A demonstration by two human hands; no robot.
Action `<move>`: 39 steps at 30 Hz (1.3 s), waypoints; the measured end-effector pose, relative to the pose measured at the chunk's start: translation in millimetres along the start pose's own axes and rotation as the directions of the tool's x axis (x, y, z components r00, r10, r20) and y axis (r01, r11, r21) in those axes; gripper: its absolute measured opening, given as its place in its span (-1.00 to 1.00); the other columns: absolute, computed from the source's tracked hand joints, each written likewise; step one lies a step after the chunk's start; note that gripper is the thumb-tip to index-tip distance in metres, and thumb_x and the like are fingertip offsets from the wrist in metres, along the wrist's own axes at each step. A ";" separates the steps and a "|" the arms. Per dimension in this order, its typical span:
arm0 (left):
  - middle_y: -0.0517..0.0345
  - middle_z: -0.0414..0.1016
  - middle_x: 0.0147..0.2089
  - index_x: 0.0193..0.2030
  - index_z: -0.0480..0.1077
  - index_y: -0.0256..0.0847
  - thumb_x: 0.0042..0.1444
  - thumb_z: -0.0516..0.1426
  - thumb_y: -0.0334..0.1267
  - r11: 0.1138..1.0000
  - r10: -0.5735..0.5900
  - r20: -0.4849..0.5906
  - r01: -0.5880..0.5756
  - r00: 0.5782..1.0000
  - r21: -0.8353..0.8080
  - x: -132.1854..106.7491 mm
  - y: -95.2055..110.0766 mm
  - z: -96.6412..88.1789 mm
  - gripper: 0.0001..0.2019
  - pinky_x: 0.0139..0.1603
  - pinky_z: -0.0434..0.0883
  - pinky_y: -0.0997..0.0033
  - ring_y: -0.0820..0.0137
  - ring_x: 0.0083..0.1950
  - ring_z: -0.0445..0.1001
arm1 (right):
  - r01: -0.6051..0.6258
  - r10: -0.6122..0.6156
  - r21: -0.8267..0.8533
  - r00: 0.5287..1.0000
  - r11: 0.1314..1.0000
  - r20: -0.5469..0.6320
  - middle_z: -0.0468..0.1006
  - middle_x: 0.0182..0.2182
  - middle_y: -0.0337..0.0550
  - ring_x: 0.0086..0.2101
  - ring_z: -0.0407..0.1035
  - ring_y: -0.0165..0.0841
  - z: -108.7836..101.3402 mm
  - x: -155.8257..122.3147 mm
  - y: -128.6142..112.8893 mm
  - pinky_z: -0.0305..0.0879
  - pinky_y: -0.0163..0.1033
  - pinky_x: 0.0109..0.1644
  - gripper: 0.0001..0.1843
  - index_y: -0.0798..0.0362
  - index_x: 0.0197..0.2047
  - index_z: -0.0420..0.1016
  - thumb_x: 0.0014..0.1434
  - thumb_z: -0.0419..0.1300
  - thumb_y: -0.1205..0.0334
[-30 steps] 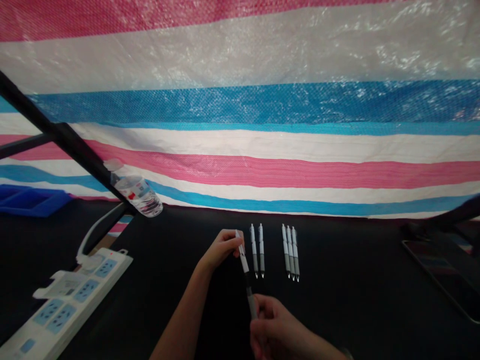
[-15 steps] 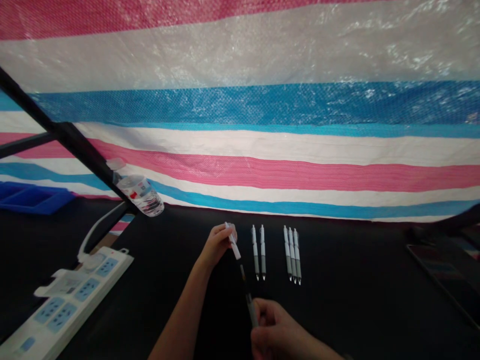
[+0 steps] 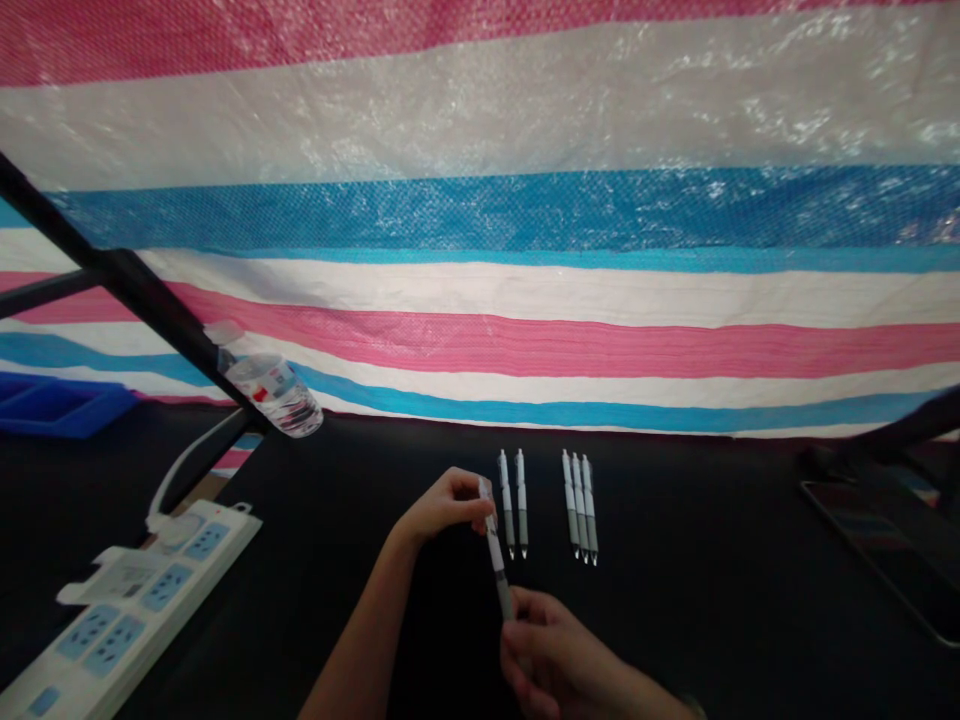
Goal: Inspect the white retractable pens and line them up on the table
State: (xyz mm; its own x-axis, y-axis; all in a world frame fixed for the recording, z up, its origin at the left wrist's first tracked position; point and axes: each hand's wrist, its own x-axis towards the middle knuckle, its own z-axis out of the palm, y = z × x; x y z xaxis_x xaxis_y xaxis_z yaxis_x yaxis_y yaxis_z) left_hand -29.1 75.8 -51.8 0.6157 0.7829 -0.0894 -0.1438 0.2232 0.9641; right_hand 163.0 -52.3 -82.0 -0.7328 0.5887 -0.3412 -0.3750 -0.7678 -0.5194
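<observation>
Between my hands is a pen [image 3: 496,555] with a white upper barrel and a grey grip section, the two parts in line and meeting or nearly so. My left hand [image 3: 454,505] is closed on the white barrel near its clip end. Lower down, my right hand [image 3: 541,645] pinches the grey section, whose tip is hidden by the fingers. Just beyond lie two white-and-grey pens [image 3: 514,505] side by side, and to their right a group of three similar pens [image 3: 580,508], all with tips towards me.
A white power strip [image 3: 142,600] with a plugged-in cable lies at left. Behind it are a clear plastic cup [image 3: 277,395], a black metal bar [image 3: 157,310] and a blue tray [image 3: 67,405]. A dark flat device [image 3: 877,560] lies at right. Striped sheeting [image 3: 525,220] hangs behind the black table.
My left hand has moved right and towards me with the white barrel. The gap showing the dark refill between the pen's two parts has closed. My right hand has barely moved.
</observation>
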 end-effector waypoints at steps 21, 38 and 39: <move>0.12 0.45 -0.53 -0.47 0.56 -0.35 -0.03 0.37 -0.01 0.997 0.071 -0.043 -0.071 0.997 -0.016 0.1 -0.4 -4.8 -0.64 -0.49 0.28 0.46 0.45 -0.54 0.37 | 0.021 -0.019 0.043 0.999 0.999 -0.051 0.51 -0.66 -0.23 -0.81 0.21 -0.51 -2.4 3.9 4.3 -0.04 -0.47 -0.75 -0.40 0.12 -0.25 0.33 0.09 0.24 -0.32; 0.12 0.43 -0.54 -0.49 0.55 -0.34 -0.03 0.37 -0.01 0.998 0.069 -0.050 -0.069 0.996 -0.001 -0.9 1.7 -3.5 -0.64 -0.48 0.26 0.46 0.45 -0.54 0.35 | 0.014 -0.011 0.034 0.996 0.999 -0.091 0.51 -0.48 -0.27 -0.70 0.29 -0.53 5.1 0.8 -2.9 -0.01 -0.51 -0.74 -0.48 0.06 -0.29 0.30 0.03 0.39 -0.17; 0.12 0.44 -0.54 -0.49 0.55 -0.34 -0.03 0.37 -0.01 0.998 0.068 -0.049 -0.068 0.996 -0.001 -0.9 1.8 -3.6 -0.64 -0.49 0.26 0.47 0.45 -0.54 0.35 | 0.010 -0.006 0.039 0.995 0.999 -0.102 0.48 -0.52 -0.28 -0.71 0.28 -0.53 4.9 0.8 -2.4 0.00 -0.51 -0.74 -0.48 0.07 -0.32 0.31 0.03 0.39 -0.18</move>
State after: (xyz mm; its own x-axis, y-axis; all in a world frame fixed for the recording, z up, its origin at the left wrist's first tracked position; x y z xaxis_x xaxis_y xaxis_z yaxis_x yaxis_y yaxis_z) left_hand -32.7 77.6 -51.0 0.5659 0.8237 -0.0356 -0.1861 0.1697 0.9678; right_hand 160.5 -51.3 -77.2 -0.6688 0.6160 -0.4163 -0.4040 -0.7712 -0.4920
